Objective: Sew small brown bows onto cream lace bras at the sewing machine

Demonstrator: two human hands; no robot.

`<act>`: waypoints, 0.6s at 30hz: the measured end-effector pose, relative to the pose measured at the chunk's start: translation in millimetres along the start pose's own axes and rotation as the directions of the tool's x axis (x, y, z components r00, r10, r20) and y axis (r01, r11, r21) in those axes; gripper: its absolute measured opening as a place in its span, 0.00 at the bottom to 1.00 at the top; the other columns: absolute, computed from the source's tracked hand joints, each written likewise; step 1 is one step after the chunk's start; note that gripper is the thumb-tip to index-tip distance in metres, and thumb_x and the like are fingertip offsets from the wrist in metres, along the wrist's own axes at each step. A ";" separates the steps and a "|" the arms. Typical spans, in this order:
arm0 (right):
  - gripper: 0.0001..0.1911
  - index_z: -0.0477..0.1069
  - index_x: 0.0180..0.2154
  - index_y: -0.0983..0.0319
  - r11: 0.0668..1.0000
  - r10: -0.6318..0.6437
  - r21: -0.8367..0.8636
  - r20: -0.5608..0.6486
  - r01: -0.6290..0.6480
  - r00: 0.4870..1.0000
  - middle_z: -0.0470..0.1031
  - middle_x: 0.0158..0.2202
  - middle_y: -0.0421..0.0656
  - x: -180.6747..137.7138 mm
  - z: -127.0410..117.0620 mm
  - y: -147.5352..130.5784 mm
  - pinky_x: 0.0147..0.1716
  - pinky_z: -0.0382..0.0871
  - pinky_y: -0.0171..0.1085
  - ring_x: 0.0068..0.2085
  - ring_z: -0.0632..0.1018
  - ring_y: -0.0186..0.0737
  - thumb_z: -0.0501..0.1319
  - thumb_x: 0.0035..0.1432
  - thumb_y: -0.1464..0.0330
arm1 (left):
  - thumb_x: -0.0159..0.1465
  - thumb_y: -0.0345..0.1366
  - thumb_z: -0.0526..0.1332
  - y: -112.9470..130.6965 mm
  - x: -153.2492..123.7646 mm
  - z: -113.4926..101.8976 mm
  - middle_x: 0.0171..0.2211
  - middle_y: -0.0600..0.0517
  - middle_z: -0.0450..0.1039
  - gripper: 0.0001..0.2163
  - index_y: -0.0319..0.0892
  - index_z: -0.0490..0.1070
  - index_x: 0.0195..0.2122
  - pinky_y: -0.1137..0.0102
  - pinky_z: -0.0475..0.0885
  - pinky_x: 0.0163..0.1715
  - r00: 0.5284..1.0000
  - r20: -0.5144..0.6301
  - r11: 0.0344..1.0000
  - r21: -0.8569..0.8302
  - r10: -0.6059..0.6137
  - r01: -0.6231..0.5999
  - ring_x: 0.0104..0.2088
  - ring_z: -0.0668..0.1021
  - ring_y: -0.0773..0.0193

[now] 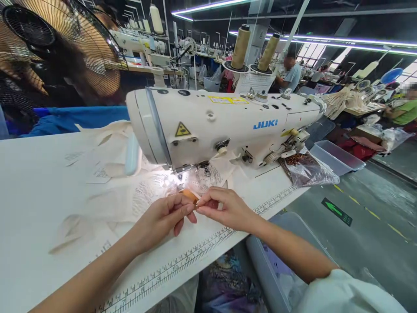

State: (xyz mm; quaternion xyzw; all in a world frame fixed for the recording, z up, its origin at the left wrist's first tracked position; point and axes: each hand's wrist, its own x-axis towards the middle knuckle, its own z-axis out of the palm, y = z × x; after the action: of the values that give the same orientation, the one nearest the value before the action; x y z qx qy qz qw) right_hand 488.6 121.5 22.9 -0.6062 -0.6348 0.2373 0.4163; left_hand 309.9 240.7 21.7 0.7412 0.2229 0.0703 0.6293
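Observation:
My left hand (164, 217) and my right hand (224, 208) meet just in front of the needle of a white JUKI sewing machine (228, 124). Both hands pinch a small orange-brown label (190, 195) between thumb and fingertips. Under them lies cream fabric (130, 191) with printed patterns, spread over the white table (35, 191) and lit by the machine's lamp (177, 177). A printed ruler strip (195, 254) runs along the table's front edge.
A clear bag of brown labels (306, 167) rests at the machine's right end. Two thread cones (241, 45) stand behind it. A fan (61, 48) is at the far left. Grey plastic bins (337, 156) sit to the right and below the table. Other workers (288, 71) sit at distant tables.

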 end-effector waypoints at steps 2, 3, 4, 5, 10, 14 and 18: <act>0.05 0.74 0.32 0.60 0.995 0.073 0.066 0.004 -0.073 0.997 0.74 0.30 0.37 4.1 3.3 1.6 0.31 0.64 0.32 0.30 0.72 0.31 0.64 0.60 0.66 | 0.62 0.57 0.59 -1.4 0.8 -2.6 0.18 0.56 0.67 0.21 0.42 0.73 0.29 0.74 0.60 0.19 0.999 -0.012 0.999 -0.009 -0.033 0.033 0.18 0.66 0.71; 0.06 0.75 0.31 0.60 0.990 0.103 0.098 0.011 -0.104 0.995 0.74 0.29 0.37 6.0 4.7 2.1 0.30 0.64 0.31 0.30 0.71 0.31 0.64 0.60 0.66 | 0.62 0.58 0.60 -2.1 1.4 -3.4 0.17 0.57 0.66 0.21 0.42 0.73 0.29 0.75 0.60 0.19 0.999 -0.018 0.999 -0.009 -0.041 0.041 0.18 0.66 0.71; 0.05 0.75 0.31 0.60 0.983 0.129 0.126 0.018 -0.130 0.992 0.74 0.29 0.37 7.7 6.0 2.6 0.30 0.64 0.31 0.30 0.71 0.31 0.63 0.59 0.66 | 0.61 0.58 0.61 -2.9 1.9 -3.9 0.17 0.57 0.65 0.22 0.42 0.73 0.28 0.75 0.61 0.18 0.999 -0.024 0.999 -0.007 -0.047 0.047 0.17 0.66 0.71; 0.05 0.75 0.32 0.60 0.977 0.150 0.146 0.026 -0.153 0.988 0.74 0.29 0.37 9.3 7.0 3.0 0.30 0.64 0.31 0.30 0.71 0.30 0.64 0.59 0.66 | 0.61 0.58 0.61 -3.7 2.4 -4.2 0.16 0.57 0.65 0.22 0.42 0.73 0.28 0.75 0.61 0.18 0.998 -0.031 0.999 -0.002 -0.052 0.052 0.17 0.66 0.71; 0.04 0.73 0.30 0.60 0.978 0.180 0.097 0.038 -0.183 0.983 0.74 0.28 0.36 15.3 7.3 1.8 0.30 0.64 0.31 0.30 0.71 0.31 0.63 0.58 0.68 | 0.62 0.59 0.59 -6.3 2.3 -4.6 0.13 0.60 0.60 0.22 0.43 0.71 0.28 0.74 0.63 0.18 0.996 -0.057 0.996 0.057 -0.065 0.069 0.15 0.65 0.70; 0.05 0.71 0.31 0.59 0.998 0.014 -0.060 -0.025 -0.015 1.000 0.75 0.30 0.37 17.8 6.6 -4.2 0.33 0.66 0.33 0.34 0.74 0.33 0.61 0.61 0.71 | 0.67 0.55 0.51 -4.4 1.4 -15.2 0.21 0.55 0.69 0.21 0.44 0.73 0.32 0.70 0.68 0.23 0.971 -0.174 0.913 0.399 0.164 -0.083 0.22 0.71 0.66; 0.07 0.68 0.33 0.58 0.948 -0.287 -0.159 -0.061 0.275 0.956 0.77 0.37 0.42 24.8 18.1 -6.6 0.47 0.69 0.40 0.44 0.76 0.37 0.57 0.66 0.69 | 0.71 0.43 0.46 -13.4 7.7 -32.8 0.40 0.47 0.77 0.18 0.44 0.75 0.41 0.64 0.73 0.39 0.823 -0.164 0.567 0.795 0.545 -0.217 0.40 0.77 0.59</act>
State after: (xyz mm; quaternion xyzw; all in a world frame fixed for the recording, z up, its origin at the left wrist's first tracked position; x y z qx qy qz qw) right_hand 472.1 148.2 24.4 -0.5481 -0.7127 0.1021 0.4256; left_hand 301.0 274.9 14.0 0.9320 0.1832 0.2564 0.1790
